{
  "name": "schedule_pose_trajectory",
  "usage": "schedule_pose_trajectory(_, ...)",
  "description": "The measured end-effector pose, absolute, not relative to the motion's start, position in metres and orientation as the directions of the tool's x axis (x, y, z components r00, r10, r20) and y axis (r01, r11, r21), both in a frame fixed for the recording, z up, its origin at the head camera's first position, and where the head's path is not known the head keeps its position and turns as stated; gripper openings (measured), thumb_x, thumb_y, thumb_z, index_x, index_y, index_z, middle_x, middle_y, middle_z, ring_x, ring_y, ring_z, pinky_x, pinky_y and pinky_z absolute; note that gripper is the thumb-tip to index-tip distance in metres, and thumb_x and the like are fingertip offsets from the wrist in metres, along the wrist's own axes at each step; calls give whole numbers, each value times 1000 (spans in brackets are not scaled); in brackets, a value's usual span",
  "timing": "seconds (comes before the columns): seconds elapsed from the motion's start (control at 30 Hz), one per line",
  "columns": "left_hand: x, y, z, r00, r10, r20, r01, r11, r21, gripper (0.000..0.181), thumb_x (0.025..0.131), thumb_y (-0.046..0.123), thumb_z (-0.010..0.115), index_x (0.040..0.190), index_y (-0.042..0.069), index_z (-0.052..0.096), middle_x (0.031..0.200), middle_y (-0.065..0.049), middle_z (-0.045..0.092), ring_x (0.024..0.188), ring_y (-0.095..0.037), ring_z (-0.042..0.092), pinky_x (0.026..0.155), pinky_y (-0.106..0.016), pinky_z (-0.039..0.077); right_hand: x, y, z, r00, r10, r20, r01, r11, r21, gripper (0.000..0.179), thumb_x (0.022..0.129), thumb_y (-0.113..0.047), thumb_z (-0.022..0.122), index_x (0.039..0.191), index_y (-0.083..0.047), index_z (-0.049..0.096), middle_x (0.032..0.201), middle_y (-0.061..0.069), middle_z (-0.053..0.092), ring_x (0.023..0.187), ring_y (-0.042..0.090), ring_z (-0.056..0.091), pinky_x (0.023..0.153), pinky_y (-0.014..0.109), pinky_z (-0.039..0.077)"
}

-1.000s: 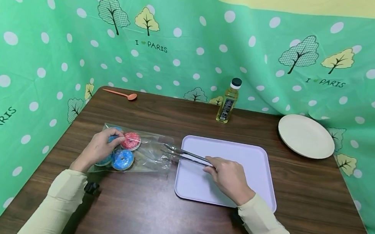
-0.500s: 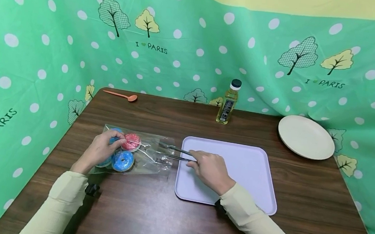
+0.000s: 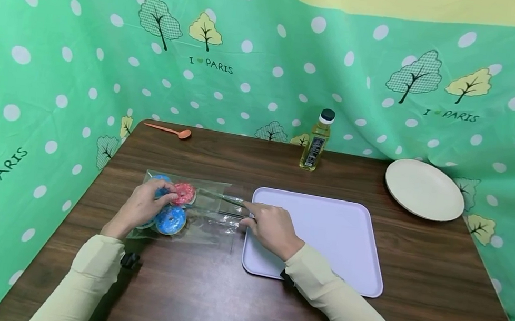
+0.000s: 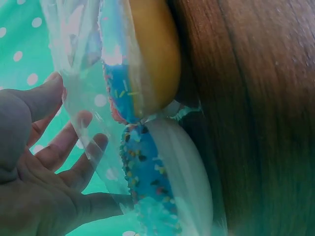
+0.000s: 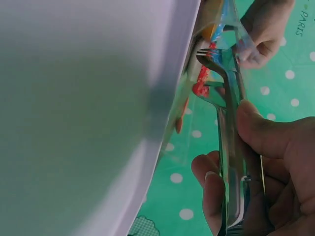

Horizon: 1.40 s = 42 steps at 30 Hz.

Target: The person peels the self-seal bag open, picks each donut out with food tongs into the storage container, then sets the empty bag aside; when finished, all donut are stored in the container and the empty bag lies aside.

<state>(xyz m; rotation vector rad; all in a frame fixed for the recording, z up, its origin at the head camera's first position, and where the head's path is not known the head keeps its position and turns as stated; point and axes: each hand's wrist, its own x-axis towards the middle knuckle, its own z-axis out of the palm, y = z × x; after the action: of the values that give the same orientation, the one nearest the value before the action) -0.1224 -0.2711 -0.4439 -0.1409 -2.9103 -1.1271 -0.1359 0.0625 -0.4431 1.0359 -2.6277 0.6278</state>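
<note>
A clear plastic bag (image 3: pixel 203 234) with several doughnuts in it lies on the left of the table. Its red-iced doughnut (image 3: pixel 184 193) sits nearest the mouth, beside a blue-iced doughnut (image 3: pixel 171 220). My left hand (image 3: pixel 140 205) pinches the bag's upper film between thumb and index finger; sprinkles show on the blue icing (image 4: pixel 147 172) in the left wrist view. My right hand (image 3: pixel 273 230) grips metal tongs (image 5: pixel 236 147), their arms apart. The tongs' tips reach inside the bag, close to the red-iced doughnut; whether they touch it I cannot tell.
A lilac tray (image 3: pixel 335 233) lies under and beside my right hand, next to the bag's mouth. Behind stand an oil bottle (image 3: pixel 315 146) and, at right, a cream plate (image 3: pixel 425 190). An orange spoon (image 3: pixel 170 130) lies at the back left.
My right hand has moved left with the tongs, from over the tray to its left edge, and the tips have gone deeper into the bag. The left hand has hardly moved.
</note>
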Motion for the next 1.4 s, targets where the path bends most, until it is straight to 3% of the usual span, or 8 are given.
schedule_pose_trajectory(0.37,-123,-272,-446,-974,196,109,219,726,652,13,98,18,68,104,10,77,131,-17,61,123,-36,53,101,-57,42,-143,47,-443,-725,-587,360,-687,651,-323,42,88,-27,79,122,-4,71,108,10,74,90,26,72,72,46,57)
schedule_pose_trajectory(0.97,-125,-267,-446,-976,183,117,215,750,625,9,98,14,68,98,8,75,128,-19,61,122,-37,54,102,-55,42,-151,33,-444,-746,-587,314,-666,675,-319,49,89,-32,78,127,-3,67,116,13,71,98,31,70,77,49,56)
schedule_pose_trajectory(1.4,-127,-264,-447,-978,166,125,207,733,648,7,97,12,68,95,7,74,123,-16,64,118,-34,56,101,-52,43,-159,20,-449,-777,-611,150,-618,695,-368,56,92,-40,75,133,-4,63,126,13,67,107,30,67,83,47,55)
